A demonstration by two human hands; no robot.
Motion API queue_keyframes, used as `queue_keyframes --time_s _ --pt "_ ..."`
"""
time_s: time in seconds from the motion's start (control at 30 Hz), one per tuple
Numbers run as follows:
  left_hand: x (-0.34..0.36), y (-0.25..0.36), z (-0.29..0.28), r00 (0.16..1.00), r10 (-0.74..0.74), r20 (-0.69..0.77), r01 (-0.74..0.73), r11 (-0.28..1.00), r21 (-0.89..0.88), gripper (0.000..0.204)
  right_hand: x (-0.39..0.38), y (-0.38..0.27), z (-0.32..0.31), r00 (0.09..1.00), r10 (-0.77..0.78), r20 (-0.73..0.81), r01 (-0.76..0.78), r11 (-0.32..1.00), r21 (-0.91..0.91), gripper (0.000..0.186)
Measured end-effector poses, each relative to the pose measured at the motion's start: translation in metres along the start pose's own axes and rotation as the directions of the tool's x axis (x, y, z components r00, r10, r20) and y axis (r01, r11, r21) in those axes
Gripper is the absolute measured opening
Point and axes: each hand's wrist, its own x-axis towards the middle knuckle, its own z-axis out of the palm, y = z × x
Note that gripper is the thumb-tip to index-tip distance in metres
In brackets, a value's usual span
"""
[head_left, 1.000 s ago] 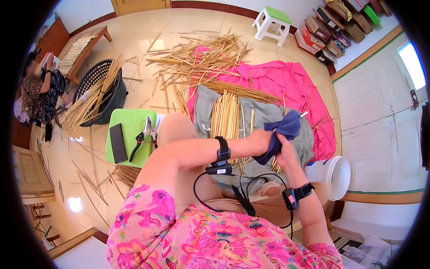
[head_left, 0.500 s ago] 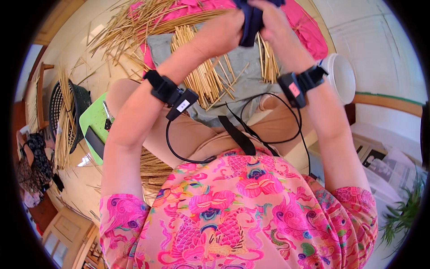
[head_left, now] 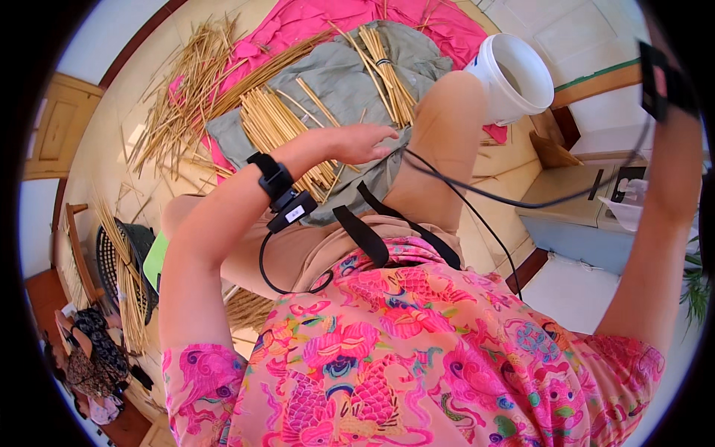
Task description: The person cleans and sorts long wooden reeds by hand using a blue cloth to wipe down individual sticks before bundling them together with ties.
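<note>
My left hand [head_left: 365, 143] hangs over a grey cloth [head_left: 320, 68], its fingers loosely bent and apart, with nothing seen in them. Just left of it lies a loose group of pale straw stalks [head_left: 264, 123]. Farther up, a smaller tied bundle [head_left: 395, 89] rests beside my bare knee. My right arm rises along the right rim, wearing a black strapped device [head_left: 663, 82]; the hand is out of view. Black cables [head_left: 521, 201] loop across my lap between both wrists. The navy cloth is not visible.
A white bucket [head_left: 491, 104] stands beyond my knee. A pink cloth [head_left: 298, 18] carries scattered straw [head_left: 186, 97]. At left are a dark plastic basket [head_left: 108, 261], a green stool [head_left: 155, 261] and another person [head_left: 93, 357]. A grey box [head_left: 558, 194] sits at right.
My hands have separated. The left dropped from the navy cloth toward the grey cloth; the right swung up and rightward out of view, and the navy cloth left view. The camera view has shifted.
</note>
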Motion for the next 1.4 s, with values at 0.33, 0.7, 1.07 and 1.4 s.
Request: queue_keyframes --time_s 0.33,0.7,1.07,1.4 --pt "-0.126 0.034 -0.13 0.909 -0.082 -0.409 0.054 0.995 -0.079 0.033 -0.189 0.089 -0.303 0.724 0.395 -0.565 -0.681 0.537 -0.497 0.028" --pt "-0.476 0.094 -0.126 0.282 -0.44 -0.853 0.651 0.74 -0.167 0.034 -0.115 0.181 -0.06 0.764 0.633 0.125 -0.631 0.773 -0.056 0.039" --pt "-0.19 0.017 0.02 0.399 -0.394 -0.828 0.186 0.919 -0.347 0.02 -0.143 0.225 0.274 0.664 0.487 0.568 -0.717 0.631 0.296 0.03" --pt "-0.038 -0.055 -0.022 0.709 -0.572 -0.414 0.144 0.691 -0.708 0.022 -0.082 0.285 0.291 0.751 0.476 0.459 -0.647 0.669 0.365 0.024"
